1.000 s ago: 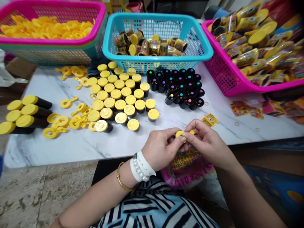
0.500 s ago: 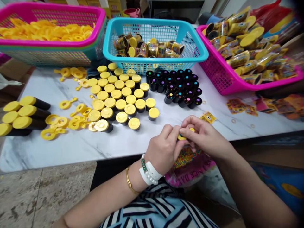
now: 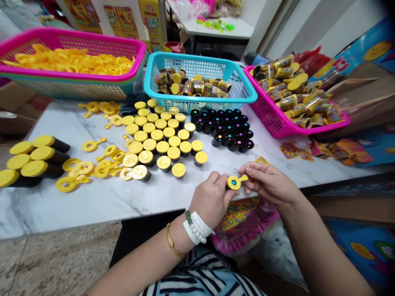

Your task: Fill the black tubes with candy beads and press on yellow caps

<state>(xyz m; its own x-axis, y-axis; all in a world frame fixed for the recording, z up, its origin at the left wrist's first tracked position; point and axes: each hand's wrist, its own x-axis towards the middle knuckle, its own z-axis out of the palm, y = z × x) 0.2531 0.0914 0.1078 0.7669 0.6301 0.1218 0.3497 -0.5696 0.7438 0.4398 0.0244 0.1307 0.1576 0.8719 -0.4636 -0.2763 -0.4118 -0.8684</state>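
Observation:
Over the table's front edge, my left hand (image 3: 211,195) is closed round a small black cup, mostly hidden by the fingers. On its top lies a yellow ring with a tab (image 3: 237,182), a blue dot showing through the hole. My right hand (image 3: 267,181) has its fingertips at the tab, thumb and fingers bent together around its end. To the left stand black cups with yellow caps (image 3: 162,146) in a close group. Loose yellow ring pieces (image 3: 105,168) lie beside them. Black cups without caps (image 3: 230,127), coloured dots inside, stand behind my hands.
A pink basket (image 3: 138,57) holds yellow rings, a blue basket (image 3: 251,95) and another pink basket (image 3: 279,127) hold wrapped cups. Capped black tubes (image 3: 46,153) lie at left. Below the edge, a pink bag (image 3: 247,234) holds colourful beads. Wrappers (image 3: 327,151) lie at right.
My right hand has drawn back to the right, off the ring, so its face and tab now show. The camera view has tilted up a little.

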